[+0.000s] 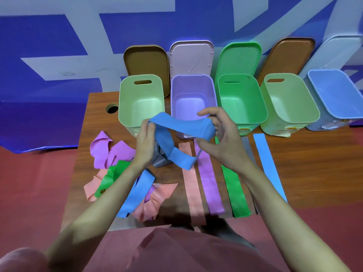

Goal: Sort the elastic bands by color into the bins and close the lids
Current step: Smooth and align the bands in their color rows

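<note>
**Blue band held between both hands above the table**

The left hand (pixel 145 137) is gripping one end of a blue elastic band (pixel 182 125), its fingers curled round the folded material. The right hand (pixel 220 134) is pinching the other end between thumb and curled fingers. The band is spanning the gap between the hands, and a loose tail of it is hanging down and looping toward the table. It is sitting in front of the purple bin (pixel 193 101), above the near edge of the bin row.

Five open bins are standing in a row at the far side of the wooden table (pixel 92 118): a pale green bin (pixel 140 103), the purple one, a bright green bin (pixel 240 99), a second pale green bin (pixel 287 103) and a blue bin (pixel 336 95). Their lids are leaning upright behind them against the blue and white wall: a brown lid (pixel 146 63), a pink lid (pixel 191 56), a green lid (pixel 238 57), another brown lid (pixel 288 55) and a pale blue lid (pixel 334 54).

Flat strips are lying side by side before the bins: a pink strip (pixel 191 185), a purple strip (pixel 210 185), a green strip (pixel 235 193), a grey strip (pixel 247 148) and a blue strip (pixel 268 163). To the left, a tangled pile is lying on the table, with a purple band (pixel 106 150), a green band (pixel 112 175), a pink band (pixel 155 201) and another blue band (pixel 135 193); a grey band (pixel 160 160) is showing just under the held one.
</note>
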